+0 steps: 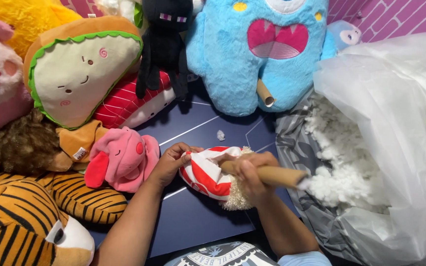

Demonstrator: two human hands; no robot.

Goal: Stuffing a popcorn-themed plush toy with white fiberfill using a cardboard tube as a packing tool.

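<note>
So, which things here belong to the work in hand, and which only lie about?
In use:
- left hand holding the red and white striped toy
- right hand pushing a cardboard tube into it
- white stuffing in the clear plastic bag

Lying about:
- pink pig
- blue monster
- sandwich cushion
- tiger
- black figure

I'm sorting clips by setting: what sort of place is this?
Probably a small soft-toy making or stuffing spot. A big plastic bag of white stuffing lies open at the right, finished plush toys crowd a dark table, and the left hand holds a red-and-white striped toy while the right hand pushes a cardboard tube into it.
</note>
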